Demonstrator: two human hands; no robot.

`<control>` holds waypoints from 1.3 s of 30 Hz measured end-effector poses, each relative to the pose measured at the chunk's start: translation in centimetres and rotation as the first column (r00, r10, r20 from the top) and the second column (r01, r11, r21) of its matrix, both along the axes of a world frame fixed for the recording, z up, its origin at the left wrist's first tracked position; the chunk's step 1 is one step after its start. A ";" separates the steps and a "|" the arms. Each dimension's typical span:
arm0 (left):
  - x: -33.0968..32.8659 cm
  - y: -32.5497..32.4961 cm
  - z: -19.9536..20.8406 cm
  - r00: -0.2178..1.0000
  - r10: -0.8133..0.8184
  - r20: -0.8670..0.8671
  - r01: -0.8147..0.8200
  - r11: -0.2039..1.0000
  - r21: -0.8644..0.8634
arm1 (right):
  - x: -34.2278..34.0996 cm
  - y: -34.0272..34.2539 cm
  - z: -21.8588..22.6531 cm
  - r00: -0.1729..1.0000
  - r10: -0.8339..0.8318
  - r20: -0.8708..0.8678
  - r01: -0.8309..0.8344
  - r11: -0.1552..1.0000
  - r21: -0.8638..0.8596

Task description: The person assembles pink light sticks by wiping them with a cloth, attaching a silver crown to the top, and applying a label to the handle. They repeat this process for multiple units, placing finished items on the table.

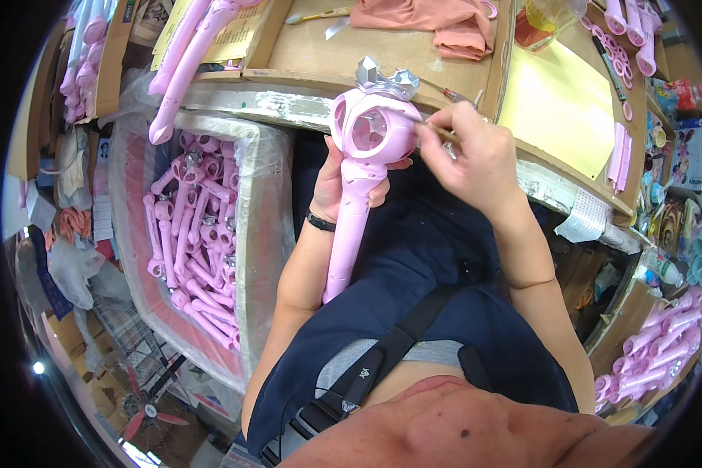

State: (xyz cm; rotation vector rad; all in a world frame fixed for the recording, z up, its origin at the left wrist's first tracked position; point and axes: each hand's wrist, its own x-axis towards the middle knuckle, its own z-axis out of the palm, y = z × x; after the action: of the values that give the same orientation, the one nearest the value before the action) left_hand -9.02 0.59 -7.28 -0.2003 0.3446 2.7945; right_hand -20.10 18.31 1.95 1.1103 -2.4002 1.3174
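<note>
A pink toy wand (349, 226) stands tilted in front of me, with a round, open-windowed head and a silver crown (388, 80) on top. My left hand (329, 183) is closed around it just below the head, the thumb up along the side. My right hand (476, 152) pinches a thin paintbrush (444, 134) whose tip reaches the right side of the wand's head. Whether the tip touches the surface I cannot tell.
To my left a plastic-lined box (249, 226) holds many pink wand parts. Ahead, a cardboard tray (304, 51) carries an orange cloth (429, 27) and another brush (320, 14). Yellow paper (558, 113) and a cup of reddish liquid (544, 23) lie ahead right. More pink pieces (655, 343) are stacked at right.
</note>
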 end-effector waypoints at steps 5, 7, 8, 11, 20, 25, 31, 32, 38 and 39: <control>-0.2 0.4 1.1 0.999 0.032 0.014 -0.033 0.996 0.080 | -0.3 0.6 -0.4 0.994 0.110 0.028 -0.108 0.992 -0.065; 0.1 0.2 2.2 0.999 0.045 -0.003 -0.044 0.979 -0.200 | -0.5 1.0 -0.9 0.982 -0.157 0.103 0.157 0.988 0.007; 0.3 0.1 2.8 0.996 0.082 -0.027 -0.087 0.945 -0.315 | -0.5 1.4 -1.2 0.948 -0.201 0.249 0.230 0.969 -0.092; 1.1 -0.1 4.8 0.965 0.252 -0.065 -0.227 0.693 -0.684 | 0.2 2.2 -2.2 0.864 0.004 0.504 0.225 0.891 -0.393; 0.9 1.3 5.7 0.888 0.338 -0.312 -0.385 0.173 -0.907 | 2.8 2.2 -3.0 0.891 0.174 0.420 0.000 0.924 -0.382; 1.2 2.0 5.6 0.932 0.222 -0.285 -0.272 -0.089 -0.958 | 3.4 0.5 -3.3 0.958 0.253 0.134 -0.208 0.937 -0.280; 1.8 1.7 5.6 0.915 0.233 -0.328 -0.348 0.048 -0.936 | 3.6 0.7 -5.0 0.934 0.307 0.183 -0.210 0.887 -0.412; 1.9 1.5 5.5 0.917 0.250 -0.312 -0.343 0.094 -0.934 | 3.6 0.9 -5.2 0.926 0.317 0.205 -0.204 0.878 -0.434; 1.0 0.9 3.7 0.882 0.343 -0.323 -0.442 0.364 -0.820 | 3.9 1.9 -6.1 0.908 0.363 0.207 -0.257 0.875 -0.410; 1.0 1.1 3.4 0.901 0.336 -0.273 -0.400 0.401 -0.824 | 4.0 2.0 -6.2 0.902 0.369 0.225 -0.243 0.863 -0.443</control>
State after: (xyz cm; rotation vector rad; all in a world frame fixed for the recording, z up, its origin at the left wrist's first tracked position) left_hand -8.00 1.66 -3.85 -0.4562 1.9781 2.7082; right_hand -16.08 20.27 -4.26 1.2780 -2.0267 2.1197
